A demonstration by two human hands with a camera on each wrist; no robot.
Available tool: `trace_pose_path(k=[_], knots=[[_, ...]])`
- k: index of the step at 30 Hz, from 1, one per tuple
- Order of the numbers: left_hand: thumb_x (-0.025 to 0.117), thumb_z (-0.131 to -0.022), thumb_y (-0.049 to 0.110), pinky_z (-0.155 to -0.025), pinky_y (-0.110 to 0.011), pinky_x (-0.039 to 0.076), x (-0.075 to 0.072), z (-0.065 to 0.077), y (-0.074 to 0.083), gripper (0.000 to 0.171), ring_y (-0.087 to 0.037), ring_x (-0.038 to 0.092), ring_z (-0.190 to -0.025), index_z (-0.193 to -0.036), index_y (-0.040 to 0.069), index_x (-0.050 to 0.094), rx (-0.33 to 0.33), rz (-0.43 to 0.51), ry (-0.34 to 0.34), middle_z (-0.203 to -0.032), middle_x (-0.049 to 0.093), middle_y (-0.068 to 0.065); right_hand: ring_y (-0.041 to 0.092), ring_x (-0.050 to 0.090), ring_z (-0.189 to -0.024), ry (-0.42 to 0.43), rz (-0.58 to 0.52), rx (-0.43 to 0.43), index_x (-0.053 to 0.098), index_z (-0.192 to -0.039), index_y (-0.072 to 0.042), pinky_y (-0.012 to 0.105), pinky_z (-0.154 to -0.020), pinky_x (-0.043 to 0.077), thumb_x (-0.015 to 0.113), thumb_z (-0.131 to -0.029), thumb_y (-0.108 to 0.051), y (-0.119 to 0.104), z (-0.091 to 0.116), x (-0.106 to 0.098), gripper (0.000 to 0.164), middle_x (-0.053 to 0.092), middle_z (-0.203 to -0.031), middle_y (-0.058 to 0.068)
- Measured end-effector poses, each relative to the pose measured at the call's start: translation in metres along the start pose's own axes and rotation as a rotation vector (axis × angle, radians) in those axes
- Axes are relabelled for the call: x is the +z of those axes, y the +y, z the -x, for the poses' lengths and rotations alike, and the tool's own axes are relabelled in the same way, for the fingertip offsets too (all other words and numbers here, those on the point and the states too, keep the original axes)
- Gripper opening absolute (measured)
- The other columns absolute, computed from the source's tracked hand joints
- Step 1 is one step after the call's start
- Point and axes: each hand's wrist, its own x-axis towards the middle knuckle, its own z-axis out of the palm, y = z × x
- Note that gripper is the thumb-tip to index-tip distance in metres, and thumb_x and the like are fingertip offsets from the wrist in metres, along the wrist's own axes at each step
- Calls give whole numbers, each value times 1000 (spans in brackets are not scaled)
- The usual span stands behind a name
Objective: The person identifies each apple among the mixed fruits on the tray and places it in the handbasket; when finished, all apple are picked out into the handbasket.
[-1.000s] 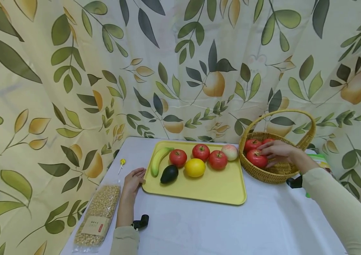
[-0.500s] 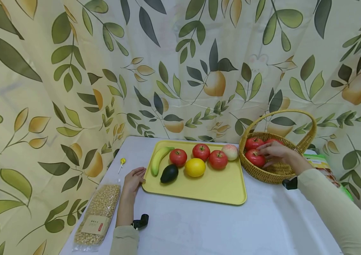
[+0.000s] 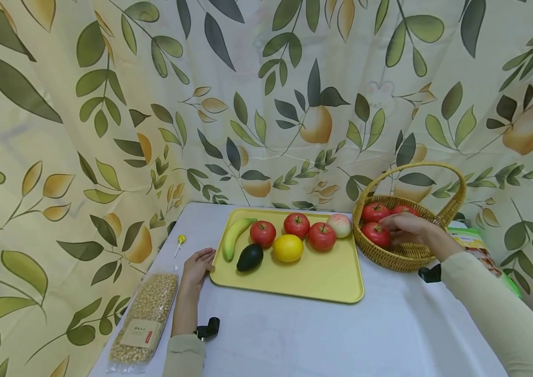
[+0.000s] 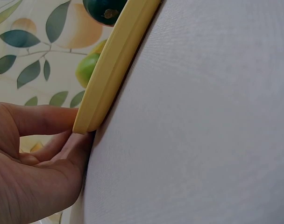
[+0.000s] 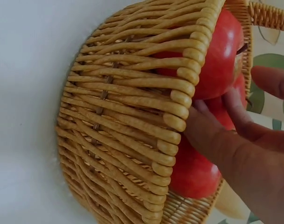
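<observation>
At the far left of a white-covered table (image 3: pixel 295 335) lies a clear bag of pale, bean-like pieces (image 3: pixel 151 293). To its right, the person's left hand (image 3: pixel 198 266) pinches a yellow tray (image 3: pixel 290 285) near its front left corner, finger and thumb narrow about the rim. The tray carries a banana (image 3: pixel 232 238), a dark avocado-shaped fruit (image 3: pixel 250 257), a yellow lemon (image 3: pixel 287 247), three red fruits (image 3: pixel 263 233) and a pale peach (image 3: pixel 340 225). Close against the tray's right end stands a wicker basket (image 3: pixel 386 261) with a tall arched handle. Inside, at its left front, sits the front red fruit (image 3: pixel 374 235), stem side up and round, so with no clear long axis; two more red fruits (image 3: pixel 375 211) lie behind. The front fruit is directly left of the right hand (image 3: pixel 410 229), much the nearer of the two, whose fingers, parted and loosely bent, appear to touch its right side; whether they bear any weight cannot be told.
</observation>
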Motion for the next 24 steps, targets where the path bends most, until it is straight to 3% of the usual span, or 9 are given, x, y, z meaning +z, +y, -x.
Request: trace_pose_path(k=[4,10,17,24], knots=[[46,-81,-31,-119,-42,41,0,0,0,70,-43,46,-144,-149,-15,43,-6,2,3,-151,46,-36,38,53,-122,38,31,-9,29,-157,13,50,-106,55,47,-110,-25,-1,3,-1,63,31,-156,39],[47,-80,-31,-118,-42,43,2,0,0,69,-43,47,-143,-148,-15,44,-6,-5,11,-150,48,-35,28,70,-109,178,27,-65,40,-151,15,50,-102,57,48,-108,-20,-7,11,-5,55,55,-142,33],[47,-79,-31,-119,-43,42,3,0,0,69,-43,47,-143,-147,-16,44,0,-7,9,-150,48,-36,27,67,-120,202,22,-93,30,-155,15,44,-104,56,39,-111,-18,-18,18,-5,57,37,-156,39],[47,-79,-31,-117,-42,43,2,2,1,69,-42,47,-143,-146,-16,45,3,0,7,-149,49,-36,22,70,-115,221,-1,-110,32,-155,14,42,-101,58,43,-110,-18,-23,22,0,56,45,-152,36]])
